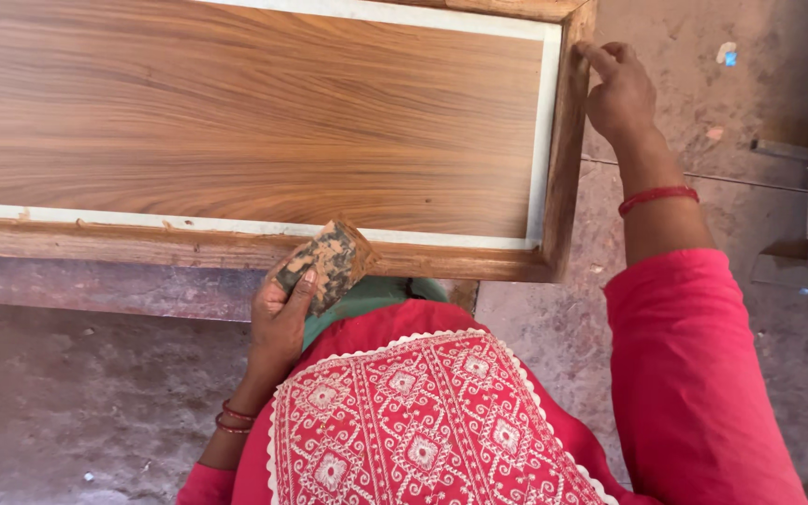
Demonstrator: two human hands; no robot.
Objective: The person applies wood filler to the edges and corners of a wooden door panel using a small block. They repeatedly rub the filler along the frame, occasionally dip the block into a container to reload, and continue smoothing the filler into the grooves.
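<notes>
A large wooden panel (236, 112) with brown grain, a white inner border and a raw wood frame (568, 140) lies flat in front of me. My left hand (282, 318) grips a worn sanding block (334, 262) wrapped in dark abrasive paper, pressed against the frame's near edge. My right hand (619, 93) rests on the frame's right rail near the far corner, fingers curled over its outer edge. Red bangles and red sleeves show on both arms.
The panel sits over a dusty grey-brown concrete floor (67, 402). A thin metal bar and a bracket-like frame (801, 178) lie on the floor at the right. Small scraps (727, 51) lie at the top right.
</notes>
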